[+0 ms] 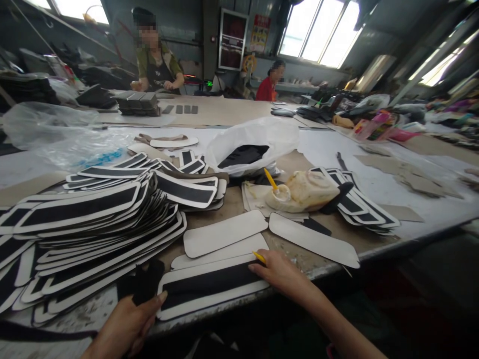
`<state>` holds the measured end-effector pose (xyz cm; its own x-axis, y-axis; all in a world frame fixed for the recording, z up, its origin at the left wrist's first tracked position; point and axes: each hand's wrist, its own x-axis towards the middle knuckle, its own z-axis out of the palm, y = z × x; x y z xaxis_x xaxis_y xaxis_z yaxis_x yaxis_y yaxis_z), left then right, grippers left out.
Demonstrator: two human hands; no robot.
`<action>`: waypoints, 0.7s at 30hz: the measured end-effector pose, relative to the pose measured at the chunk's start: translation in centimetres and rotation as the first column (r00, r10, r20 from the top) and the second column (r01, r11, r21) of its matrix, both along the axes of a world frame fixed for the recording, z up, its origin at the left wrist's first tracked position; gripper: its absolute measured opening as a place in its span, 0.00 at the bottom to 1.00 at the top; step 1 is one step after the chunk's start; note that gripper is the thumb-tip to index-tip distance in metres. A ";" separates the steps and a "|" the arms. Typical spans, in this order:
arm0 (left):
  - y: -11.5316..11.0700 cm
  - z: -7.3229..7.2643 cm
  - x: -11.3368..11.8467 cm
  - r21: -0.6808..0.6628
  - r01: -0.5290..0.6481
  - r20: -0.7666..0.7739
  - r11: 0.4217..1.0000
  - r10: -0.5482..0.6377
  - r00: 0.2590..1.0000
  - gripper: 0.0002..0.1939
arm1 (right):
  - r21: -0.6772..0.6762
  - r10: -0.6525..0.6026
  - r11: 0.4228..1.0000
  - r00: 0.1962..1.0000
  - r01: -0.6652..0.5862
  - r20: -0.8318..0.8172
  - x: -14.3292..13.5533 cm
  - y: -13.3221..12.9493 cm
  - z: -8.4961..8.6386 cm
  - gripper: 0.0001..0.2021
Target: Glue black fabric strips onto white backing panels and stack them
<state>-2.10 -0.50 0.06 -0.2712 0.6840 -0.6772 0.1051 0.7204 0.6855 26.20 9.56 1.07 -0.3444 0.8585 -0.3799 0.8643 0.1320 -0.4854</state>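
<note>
A long white strip panel with a black band (209, 288) lies at the table's front edge. My left hand (125, 319) is closed at the panel's left end, its thumb on the end and the other fingers curled beneath. A black scrap (147, 281) lies just behind that hand. Closed round a thin yellow stick (259, 257), my right hand (282, 274) rests its thumb on the panel's right end. Plain white strips (226, 233) lie behind the panel, and another white strip (314, 239) is to the right.
Stacked black-and-white panels (93, 214) fill the left side; more panels (359, 204) lie at right. A stained cut-open plastic jug (305, 189) holds another yellow stick (270, 178). Behind are a white plastic bag (258, 137) and two people (159, 67) across the tables.
</note>
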 end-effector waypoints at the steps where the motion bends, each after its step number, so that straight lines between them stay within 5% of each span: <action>1: 0.0 -0.1 -0.1 -0.004 0.014 -0.013 1.000 -0.014 1.000 0.28 | 0.000 -0.001 1.000 1.000 0.001 0.001 0.0 0.0 0.1 0.10; 13: 0.7 1.2 0.7 0.034 0.068 -0.168 0.997 -0.061 0.984 0.26 | 0.020 -0.019 1.000 0.996 0.017 0.091 -0.4 -0.5 0.5 0.10; 21: 0.3 -0.2 0.6 0.090 0.026 -0.244 0.996 -0.003 0.970 0.24 | 0.084 -0.064 0.995 0.968 0.044 0.241 -1.0 -0.6 1.1 0.11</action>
<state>-1.49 -0.23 -0.15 -0.4098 0.7448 -0.5266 0.2866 0.6532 0.7008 25.16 8.93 2.13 -0.2022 0.9035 -0.3780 0.9620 0.1109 -0.2495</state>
